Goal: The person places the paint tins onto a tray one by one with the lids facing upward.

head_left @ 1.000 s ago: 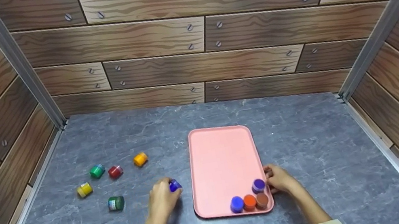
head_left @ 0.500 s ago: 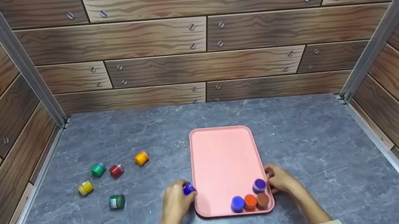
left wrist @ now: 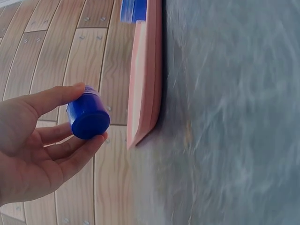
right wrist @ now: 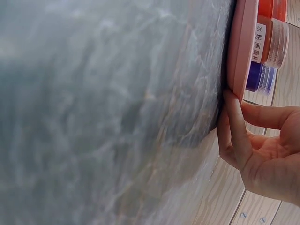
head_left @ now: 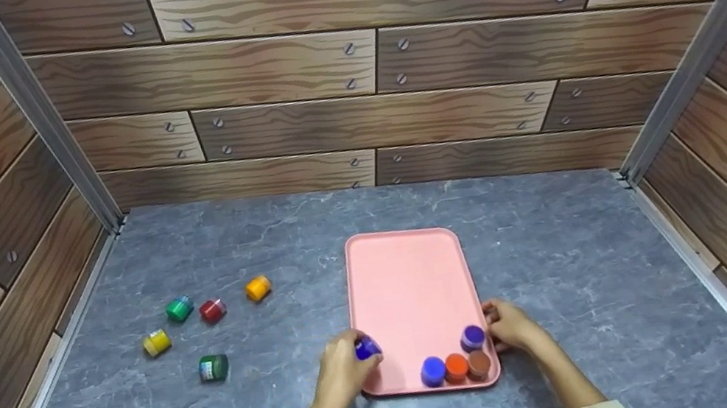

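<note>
My left hand point(head_left: 342, 371) pinches a dark blue paint jar point(left wrist: 90, 115) between thumb and fingertips. In the head view that jar is over the left rim of a pink tray point(head_left: 408, 286), tilted. The left wrist view shows its round blue end toward the camera. At the tray's right edge my right hand point(head_left: 514, 327) grips the rim, a finger against the outer wall in the right wrist view. Standing in the tray's near right corner are a blue paint jar point(head_left: 433, 371), an orange-red jar point(head_left: 457, 368), a brown jar point(head_left: 479, 364) and a purple jar point(head_left: 472, 338).
Left of the tray, several paint jars lie on the grey marbled table point(head_left: 549, 238): green point(head_left: 179, 309), red point(head_left: 212, 311), orange point(head_left: 258, 288), yellow point(head_left: 156, 343) and dark green point(head_left: 214, 368). Wood-patterned walls point(head_left: 289, 120) enclose the back and both sides.
My left hand has carried the dark blue paint jar rightward from the bare table to over the tray's left rim. My right hand has stayed at the tray's right edge.
</note>
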`<state>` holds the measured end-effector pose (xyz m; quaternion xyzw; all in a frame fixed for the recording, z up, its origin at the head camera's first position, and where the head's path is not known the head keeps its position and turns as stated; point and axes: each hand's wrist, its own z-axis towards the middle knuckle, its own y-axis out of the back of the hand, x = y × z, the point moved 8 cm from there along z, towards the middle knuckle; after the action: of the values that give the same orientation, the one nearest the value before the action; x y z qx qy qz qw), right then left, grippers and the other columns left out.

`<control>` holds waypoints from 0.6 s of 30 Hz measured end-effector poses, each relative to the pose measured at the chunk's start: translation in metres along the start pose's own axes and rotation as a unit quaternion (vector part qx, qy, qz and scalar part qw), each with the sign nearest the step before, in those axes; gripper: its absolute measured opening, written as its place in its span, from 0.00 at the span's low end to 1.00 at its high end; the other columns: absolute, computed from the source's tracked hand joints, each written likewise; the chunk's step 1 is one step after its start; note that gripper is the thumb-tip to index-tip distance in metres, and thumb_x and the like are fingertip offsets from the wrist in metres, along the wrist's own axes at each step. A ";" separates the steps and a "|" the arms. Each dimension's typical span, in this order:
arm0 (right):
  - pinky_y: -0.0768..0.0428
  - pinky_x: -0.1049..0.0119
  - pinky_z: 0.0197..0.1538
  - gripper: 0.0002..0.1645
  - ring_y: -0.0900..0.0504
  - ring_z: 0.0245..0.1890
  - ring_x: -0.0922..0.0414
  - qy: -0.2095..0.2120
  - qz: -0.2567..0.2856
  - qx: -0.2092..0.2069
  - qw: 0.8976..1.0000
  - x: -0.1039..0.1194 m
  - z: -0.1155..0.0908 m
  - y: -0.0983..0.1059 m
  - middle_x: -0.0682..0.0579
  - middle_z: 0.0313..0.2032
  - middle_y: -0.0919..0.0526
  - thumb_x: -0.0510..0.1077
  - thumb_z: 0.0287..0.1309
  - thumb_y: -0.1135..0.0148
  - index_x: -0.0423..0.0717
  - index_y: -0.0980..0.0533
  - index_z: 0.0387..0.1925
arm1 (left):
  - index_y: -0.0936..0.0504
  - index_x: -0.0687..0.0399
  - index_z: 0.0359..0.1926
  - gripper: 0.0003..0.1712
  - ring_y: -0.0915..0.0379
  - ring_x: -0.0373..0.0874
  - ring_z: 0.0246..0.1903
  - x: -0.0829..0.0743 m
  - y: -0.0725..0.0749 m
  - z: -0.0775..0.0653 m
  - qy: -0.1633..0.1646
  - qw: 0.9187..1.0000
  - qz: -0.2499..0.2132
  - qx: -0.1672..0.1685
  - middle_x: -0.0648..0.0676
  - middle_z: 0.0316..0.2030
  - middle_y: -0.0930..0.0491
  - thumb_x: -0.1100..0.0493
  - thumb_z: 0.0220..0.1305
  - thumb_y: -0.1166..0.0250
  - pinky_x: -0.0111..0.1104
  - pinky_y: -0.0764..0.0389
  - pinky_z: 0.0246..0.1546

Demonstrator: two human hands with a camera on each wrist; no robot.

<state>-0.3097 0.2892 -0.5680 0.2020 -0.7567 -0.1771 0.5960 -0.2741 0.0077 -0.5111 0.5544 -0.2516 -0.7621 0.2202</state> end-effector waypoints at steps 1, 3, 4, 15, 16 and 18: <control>0.21 0.60 0.23 0.24 0.29 0.23 0.54 0.000 0.001 0.000 1.000 0.000 0.000 0.000 0.43 0.28 0.30 0.22 0.39 0.55 0.28 0.34 0.44 | 0.22 0.65 0.33 0.17 0.23 0.56 0.35 -0.001 -0.002 0.000 -0.002 1.000 -0.003 0.002 0.61 0.32 0.21 0.66 0.40 0.27 0.41 0.22 0.37; 0.22 0.60 0.23 0.24 0.29 0.23 0.54 0.003 0.004 0.000 1.000 0.000 0.000 0.000 0.43 0.28 0.30 0.22 0.39 0.56 0.27 0.34 0.44 | 0.22 0.66 0.33 0.17 0.24 0.56 0.34 -0.004 -0.007 -0.001 -0.013 1.000 -0.013 0.002 0.60 0.31 0.22 0.66 0.40 0.27 0.41 0.22 0.36; 0.22 0.60 0.22 0.24 0.29 0.23 0.54 0.002 0.006 0.000 1.000 0.000 0.000 0.000 0.43 0.28 0.30 0.22 0.39 0.56 0.27 0.34 0.44 | 0.22 0.66 0.32 0.16 0.24 0.55 0.34 -0.005 -0.009 -0.002 -0.019 1.000 -0.017 0.003 0.59 0.30 0.22 0.66 0.39 0.27 0.41 0.22 0.36; 0.21 0.60 0.23 0.24 0.28 0.24 0.53 0.003 0.006 -0.001 1.000 0.000 -0.002 0.000 0.43 0.29 0.31 0.23 0.39 0.54 0.27 0.34 0.45 | 0.23 0.65 0.33 0.18 0.25 0.53 0.31 -0.012 -0.032 -0.004 -0.016 0.999 -0.013 0.041 0.56 0.29 0.26 0.64 0.39 0.26 0.38 0.22 0.34; 0.21 0.60 0.23 0.24 0.28 0.24 0.54 0.002 0.007 -0.002 1.000 0.000 -0.002 0.000 0.43 0.29 0.31 0.22 0.39 0.54 0.27 0.34 0.45 | 0.23 0.65 0.32 0.18 0.25 0.52 0.31 -0.013 -0.034 -0.005 -0.017 0.999 -0.012 0.043 0.55 0.29 0.26 0.64 0.39 0.26 0.38 0.22 0.34; 0.21 0.60 0.23 0.24 0.28 0.24 0.54 0.003 0.011 0.002 1.000 0.000 -0.001 -0.001 0.43 0.29 0.31 0.22 0.39 0.54 0.27 0.34 0.45 | 0.23 0.64 0.32 0.18 0.26 0.50 0.30 -0.014 -0.038 -0.006 -0.017 0.998 -0.012 0.051 0.54 0.29 0.27 0.63 0.38 0.26 0.35 0.22 0.33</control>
<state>-0.3082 0.2887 -0.5683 0.1956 -0.7576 -0.1686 0.5994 -0.2670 0.0449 -0.5262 0.5551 -0.2868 -0.7601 0.1782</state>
